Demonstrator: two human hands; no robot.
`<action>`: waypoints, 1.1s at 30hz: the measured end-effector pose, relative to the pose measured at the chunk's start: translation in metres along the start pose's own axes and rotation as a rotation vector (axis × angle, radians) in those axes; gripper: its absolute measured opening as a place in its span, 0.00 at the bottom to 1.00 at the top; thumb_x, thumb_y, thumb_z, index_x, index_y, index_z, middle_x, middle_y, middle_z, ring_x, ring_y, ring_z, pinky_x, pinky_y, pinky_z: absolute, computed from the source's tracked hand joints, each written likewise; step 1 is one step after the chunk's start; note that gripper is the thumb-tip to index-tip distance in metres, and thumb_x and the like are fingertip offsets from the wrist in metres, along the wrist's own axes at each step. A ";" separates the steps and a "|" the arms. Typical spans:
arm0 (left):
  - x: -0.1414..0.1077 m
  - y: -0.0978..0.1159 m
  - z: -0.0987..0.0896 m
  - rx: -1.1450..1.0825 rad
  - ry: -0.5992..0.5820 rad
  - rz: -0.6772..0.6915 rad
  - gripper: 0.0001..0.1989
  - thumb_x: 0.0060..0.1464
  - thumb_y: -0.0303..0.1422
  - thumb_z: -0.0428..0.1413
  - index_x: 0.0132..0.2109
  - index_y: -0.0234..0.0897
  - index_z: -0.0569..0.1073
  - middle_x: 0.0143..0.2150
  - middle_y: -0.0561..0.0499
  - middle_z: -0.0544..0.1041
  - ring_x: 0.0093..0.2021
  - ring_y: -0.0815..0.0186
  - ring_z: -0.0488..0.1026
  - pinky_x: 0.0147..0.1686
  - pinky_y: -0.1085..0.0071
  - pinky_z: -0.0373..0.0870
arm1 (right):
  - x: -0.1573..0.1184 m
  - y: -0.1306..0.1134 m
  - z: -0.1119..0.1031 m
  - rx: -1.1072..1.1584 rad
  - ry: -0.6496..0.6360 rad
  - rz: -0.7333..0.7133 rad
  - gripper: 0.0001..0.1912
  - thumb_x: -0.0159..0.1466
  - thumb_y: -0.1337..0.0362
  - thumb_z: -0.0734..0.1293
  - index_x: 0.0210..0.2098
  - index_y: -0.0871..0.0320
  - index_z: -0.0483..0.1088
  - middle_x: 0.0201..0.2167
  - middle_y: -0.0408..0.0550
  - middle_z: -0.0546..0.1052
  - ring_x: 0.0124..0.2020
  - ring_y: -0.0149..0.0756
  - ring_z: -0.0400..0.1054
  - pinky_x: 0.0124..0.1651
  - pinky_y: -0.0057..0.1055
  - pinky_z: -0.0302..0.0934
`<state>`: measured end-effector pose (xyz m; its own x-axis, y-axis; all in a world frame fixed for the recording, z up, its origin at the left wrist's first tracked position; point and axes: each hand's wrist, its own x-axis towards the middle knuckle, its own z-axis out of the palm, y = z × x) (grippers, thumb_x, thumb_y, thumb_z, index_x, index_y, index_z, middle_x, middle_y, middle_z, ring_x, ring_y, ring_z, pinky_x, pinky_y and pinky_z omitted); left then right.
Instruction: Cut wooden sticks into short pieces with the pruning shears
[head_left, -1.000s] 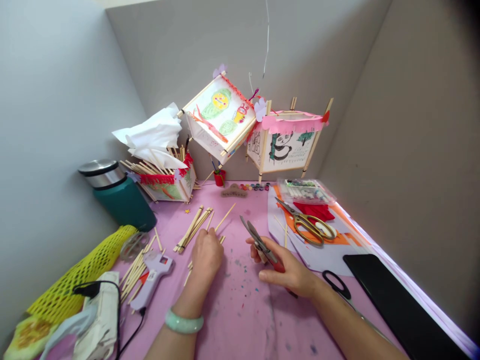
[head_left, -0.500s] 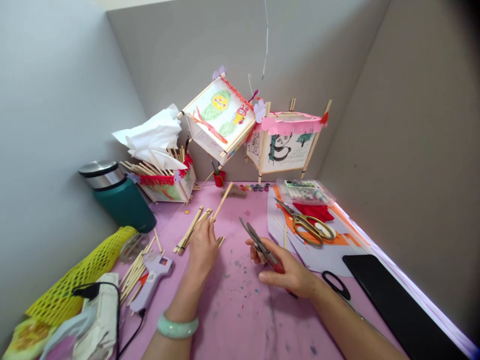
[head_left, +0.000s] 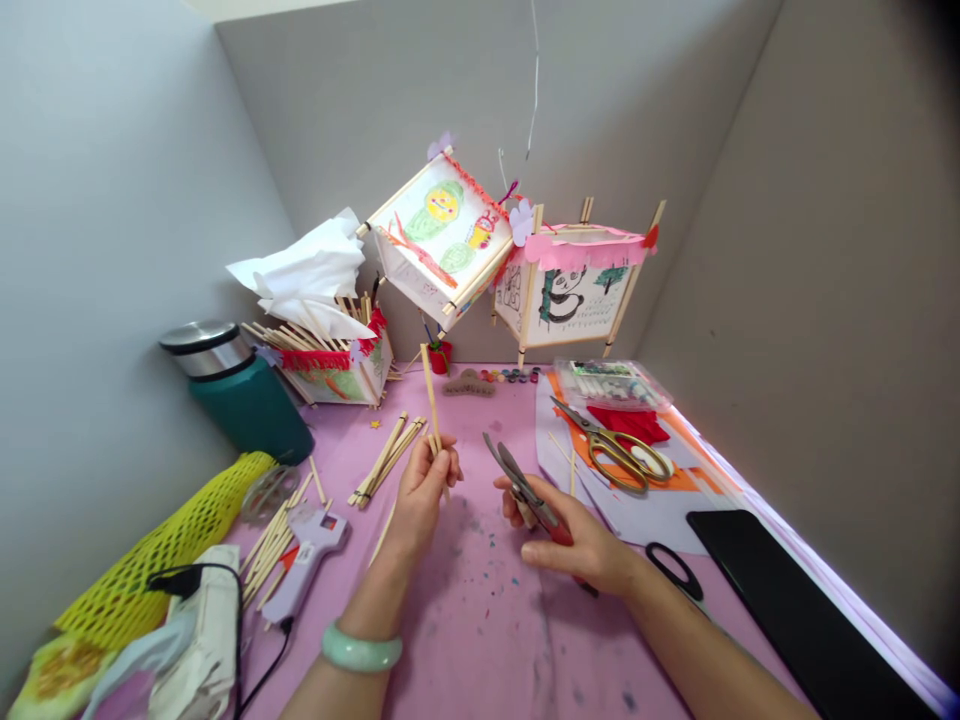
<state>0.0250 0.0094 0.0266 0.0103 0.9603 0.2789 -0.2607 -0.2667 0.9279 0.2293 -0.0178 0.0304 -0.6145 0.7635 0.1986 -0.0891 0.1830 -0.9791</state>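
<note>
My left hand [head_left: 421,500] is closed around a thin wooden stick [head_left: 430,395], which stands nearly upright, its longer part above the fingers. In my right hand [head_left: 589,545] are red-handled pruning shears [head_left: 525,486], blades parted and pointing up and left, away from the stick. Something pale and short shows by the right fingers; I cannot make out what it is. Left of my left hand lie wooden stick bundles [head_left: 386,465] bound with dark ties. Another stick lies partly hidden beneath the left wrist.
A glue gun [head_left: 307,560], loose sticks [head_left: 262,555] and a teal bottle [head_left: 247,410] stand or lie left. Paper lanterns [head_left: 442,235] are at the back. Gold-handled scissors [head_left: 607,445], coloured paper [head_left: 607,515] and a black slab [head_left: 787,600] lie right.
The stick in my left hand has turned from leaning right to nearly upright, leaning slightly left. My left hand has rotated so its fingers show. The right hand with the shears has barely moved.
</note>
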 end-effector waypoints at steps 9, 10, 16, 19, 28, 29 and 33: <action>-0.005 0.001 0.004 0.091 0.003 -0.022 0.11 0.57 0.38 0.51 0.44 0.38 0.65 0.26 0.57 0.64 0.28 0.69 0.63 0.31 0.73 0.58 | 0.000 0.000 0.000 0.000 -0.001 0.004 0.32 0.55 0.61 0.71 0.57 0.56 0.59 0.41 0.48 0.66 0.44 0.35 0.61 0.49 0.34 0.55; -0.006 0.000 0.005 0.093 -0.006 -0.029 0.12 0.57 0.39 0.51 0.45 0.38 0.65 0.25 0.57 0.64 0.28 0.69 0.62 0.31 0.73 0.57 | 0.000 0.000 0.000 -0.001 -0.002 0.006 0.32 0.55 0.61 0.71 0.57 0.56 0.59 0.41 0.48 0.66 0.44 0.35 0.61 0.49 0.34 0.55; -0.008 -0.002 0.008 0.018 0.000 -0.065 0.12 0.58 0.41 0.49 0.39 0.36 0.70 0.25 0.56 0.61 0.27 0.70 0.59 0.31 0.72 0.59 | 0.000 0.001 0.000 -0.014 -0.005 0.002 0.32 0.55 0.59 0.71 0.57 0.57 0.59 0.41 0.48 0.66 0.44 0.35 0.61 0.49 0.35 0.56; -0.006 0.003 0.010 -0.077 -0.023 -0.064 0.15 0.59 0.39 0.46 0.40 0.34 0.73 0.26 0.54 0.62 0.28 0.69 0.59 0.32 0.72 0.60 | 0.001 0.000 0.000 -0.018 -0.004 0.003 0.32 0.55 0.59 0.71 0.57 0.57 0.59 0.41 0.48 0.66 0.44 0.35 0.61 0.49 0.35 0.56; -0.005 -0.001 0.002 -0.149 -0.056 -0.131 0.09 0.58 0.36 0.52 0.38 0.35 0.72 0.29 0.54 0.66 0.31 0.71 0.64 0.34 0.74 0.61 | 0.000 0.000 -0.001 -0.016 -0.006 0.005 0.31 0.55 0.60 0.71 0.56 0.56 0.59 0.41 0.47 0.66 0.44 0.35 0.61 0.49 0.34 0.55; -0.005 -0.002 0.001 -0.123 -0.057 -0.124 0.08 0.57 0.36 0.53 0.37 0.36 0.71 0.28 0.54 0.67 0.30 0.72 0.64 0.34 0.75 0.61 | 0.000 0.000 -0.001 -0.016 -0.006 0.005 0.31 0.55 0.60 0.71 0.56 0.57 0.59 0.41 0.47 0.66 0.44 0.35 0.61 0.49 0.34 0.54; -0.002 0.000 -0.002 0.024 -0.059 -0.110 0.08 0.57 0.37 0.54 0.38 0.36 0.71 0.28 0.55 0.71 0.29 0.72 0.67 0.34 0.74 0.63 | 0.000 -0.001 0.000 -0.014 -0.009 0.000 0.31 0.55 0.61 0.71 0.56 0.57 0.59 0.41 0.48 0.66 0.44 0.35 0.60 0.49 0.34 0.55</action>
<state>0.0231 0.0075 0.0252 0.0945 0.9775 0.1887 -0.2316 -0.1627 0.9591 0.2294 -0.0178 0.0313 -0.6212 0.7582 0.1979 -0.0780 0.1915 -0.9784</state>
